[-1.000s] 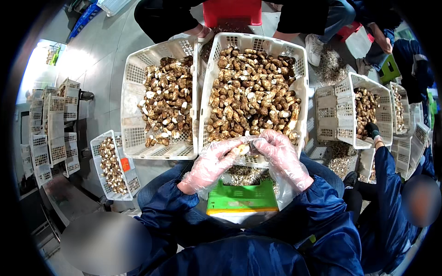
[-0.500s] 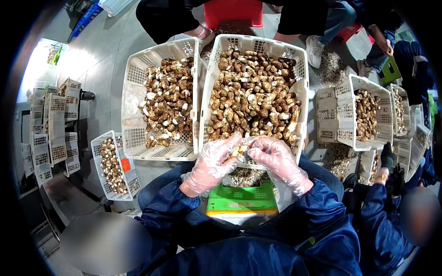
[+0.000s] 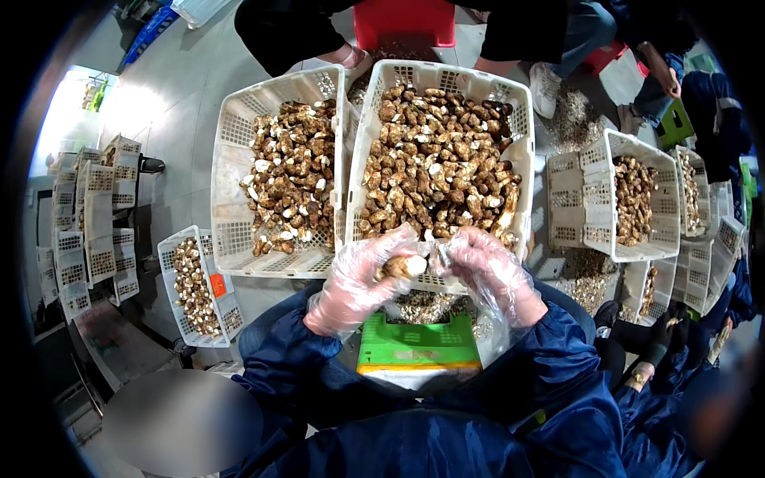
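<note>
My left hand [image 3: 356,279], in a clear plastic glove, closes around a brown mushroom [image 3: 401,267] whose pale, bare end points right. Close beside that end is my right hand [image 3: 488,267], gloved the same way, its fingers pinched together. A small greyish bit shows at those fingertips, too small to name. Both hands are over the near rim of a white plastic crate [image 3: 521,88] heaped with brown mushrooms [image 3: 438,155]. To its left stands a second white crate [image 3: 231,187], holding more mushrooms [image 3: 293,171] with some white ends showing.
A green crate [image 3: 414,338] sits between my knees, with pale trimmings [image 3: 430,307] on the floor beyond it. A smaller crate [image 3: 227,319] of mushrooms is at left. More crates [image 3: 598,199] and a co-worker's arm [image 3: 649,374] are at right. A red stool [image 3: 405,24] stands beyond.
My hands have drawn slightly apart. The mushroom in my left hand now shows its pale end clearly. At right, the co-worker's arms have shifted down.
</note>
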A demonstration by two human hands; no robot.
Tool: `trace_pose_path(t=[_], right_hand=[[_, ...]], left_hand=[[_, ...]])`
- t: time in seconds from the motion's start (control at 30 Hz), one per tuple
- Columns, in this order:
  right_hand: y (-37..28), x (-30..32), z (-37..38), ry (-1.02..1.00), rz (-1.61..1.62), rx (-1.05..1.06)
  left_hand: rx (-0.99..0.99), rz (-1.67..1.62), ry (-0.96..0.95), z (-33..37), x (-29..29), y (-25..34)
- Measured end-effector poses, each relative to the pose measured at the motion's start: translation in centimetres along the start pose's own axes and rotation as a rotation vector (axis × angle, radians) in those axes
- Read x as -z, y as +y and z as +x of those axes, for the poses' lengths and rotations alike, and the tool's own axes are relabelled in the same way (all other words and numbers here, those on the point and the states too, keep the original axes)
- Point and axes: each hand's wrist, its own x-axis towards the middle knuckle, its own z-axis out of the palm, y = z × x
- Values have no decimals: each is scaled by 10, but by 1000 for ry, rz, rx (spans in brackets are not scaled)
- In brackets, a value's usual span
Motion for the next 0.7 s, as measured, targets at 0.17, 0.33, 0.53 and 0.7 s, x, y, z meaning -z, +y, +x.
trace_pose_path(t=[0.17,0.33,0.53,0.7], right_hand=[[15,2,4,-229,-1067,178],[-14,-13,0,61,-712,453],[-14,-20,2,3,-967,715],[-12,-20,3,-20,-1088,733]], left_hand=[[409,-1209,81,10,13,13],[676,-1328,51,7,6,-2],[755,-953,62,6,-4,5],[768,-701,-7,11,-3,8]])
